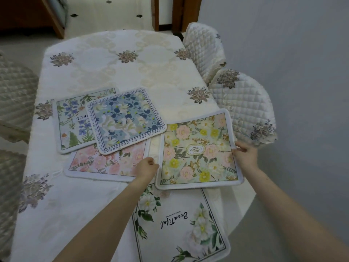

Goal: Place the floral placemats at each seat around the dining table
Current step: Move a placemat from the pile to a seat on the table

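Observation:
Both hands hold a yellow-and-pink floral placemat (198, 150) near the table's right edge: my left hand (148, 166) grips its left border, my right hand (244, 154) its right border. Its near edge overlaps a white-flower placemat (181, 224) lying flat at the near right. To the left lies a loose pile: a blue floral placemat (126, 120) on top, a purple wildflower placemat (73, 120) under it at the left, and a pink rose placemat (105, 161) below both.
A cream tablecloth with embroidered flower bunches covers the dining table (117, 69). Two quilted chair backs (245, 106) stand along the right side by the grey wall, and more quilted chairs (15, 99) along the left. A doorway is at the far end.

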